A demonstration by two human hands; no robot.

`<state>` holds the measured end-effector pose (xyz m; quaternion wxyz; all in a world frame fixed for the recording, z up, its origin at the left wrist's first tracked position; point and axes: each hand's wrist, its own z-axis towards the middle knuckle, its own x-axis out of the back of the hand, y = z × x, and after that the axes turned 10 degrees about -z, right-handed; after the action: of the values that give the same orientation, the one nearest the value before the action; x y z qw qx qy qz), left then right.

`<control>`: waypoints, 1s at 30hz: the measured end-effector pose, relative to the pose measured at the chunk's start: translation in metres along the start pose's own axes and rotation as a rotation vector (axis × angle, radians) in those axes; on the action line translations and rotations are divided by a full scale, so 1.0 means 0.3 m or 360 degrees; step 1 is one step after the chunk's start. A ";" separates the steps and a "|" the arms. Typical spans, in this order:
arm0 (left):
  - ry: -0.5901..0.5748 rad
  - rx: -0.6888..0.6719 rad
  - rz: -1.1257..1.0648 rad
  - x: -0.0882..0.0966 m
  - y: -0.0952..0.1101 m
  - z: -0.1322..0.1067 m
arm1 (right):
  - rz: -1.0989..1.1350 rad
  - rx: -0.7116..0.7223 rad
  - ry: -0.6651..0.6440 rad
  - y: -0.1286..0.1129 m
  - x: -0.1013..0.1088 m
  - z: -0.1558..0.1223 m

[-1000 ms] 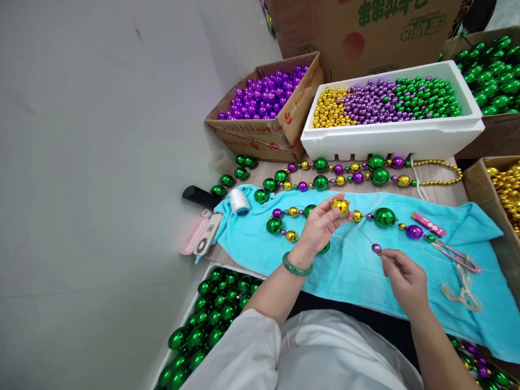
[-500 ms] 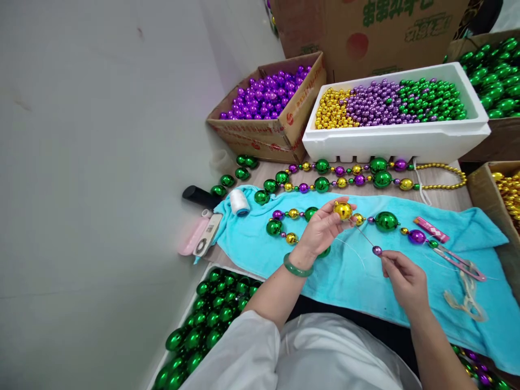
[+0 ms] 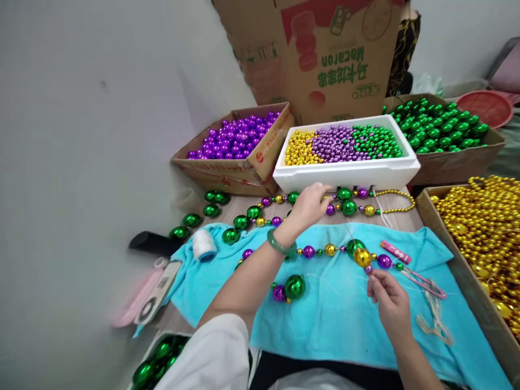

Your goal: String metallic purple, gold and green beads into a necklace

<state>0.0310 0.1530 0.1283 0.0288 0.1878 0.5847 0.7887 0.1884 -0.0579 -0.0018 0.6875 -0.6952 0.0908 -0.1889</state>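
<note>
My left hand stretches forward over the finished bead strings, just in front of the white foam box; its fingers are loosely spread and hold nothing. My right hand pinches the thin needle and thread of the strand in progress, right below a small purple bead and a gold ball. That strand lies on the turquoise towel, with a green ball at its near end.
Foam box holds small gold, purple and green beads. Cardboard boxes hold purple balls, green balls and gold beads. A thread spool, scissors, pink lighter and phone lie around the towel.
My left hand let go of the gold ball and reached forward toward the foam box. The gold ball slid down next to my right hand. My head tilted up.
</note>
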 end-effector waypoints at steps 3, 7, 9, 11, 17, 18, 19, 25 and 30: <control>-0.0049 -0.0182 0.0291 -0.098 -0.005 0.290 | 0.0012 -0.0008 0.0002 0.009 0.005 0.014; -0.0351 -0.0245 0.0997 -0.266 -0.041 0.589 | 0.0059 -0.0016 0.0052 0.007 0.017 0.028; -0.0378 -0.0256 0.1124 -0.328 -0.064 0.682 | 0.0069 -0.0018 0.0072 0.009 0.029 0.035; -0.0357 -0.0251 0.1184 -0.366 -0.086 0.742 | 0.0074 -0.0015 0.0079 0.015 0.042 0.042; -0.0370 -0.0180 0.1326 -0.401 -0.129 0.803 | 0.0043 -0.0024 0.0118 0.030 0.070 0.059; -0.0361 -0.0175 0.1331 -0.405 -0.134 0.805 | 0.0031 -0.0015 0.0114 0.029 0.073 0.062; -0.0356 -0.0169 0.1332 -0.409 -0.137 0.807 | 0.0017 -0.0007 0.0107 0.027 0.075 0.066; -0.0319 -0.0149 0.1218 -0.390 -0.093 0.807 | -0.0028 0.0046 0.0114 0.007 0.087 0.076; -0.0228 0.0076 -0.0099 -0.254 0.027 0.548 | -0.0011 0.0086 0.0180 -0.008 0.109 0.058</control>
<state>0.1573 0.2802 0.1561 0.0905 0.2261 0.6054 0.7578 0.2245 -0.0543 0.0053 0.6991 -0.6650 0.1219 -0.2327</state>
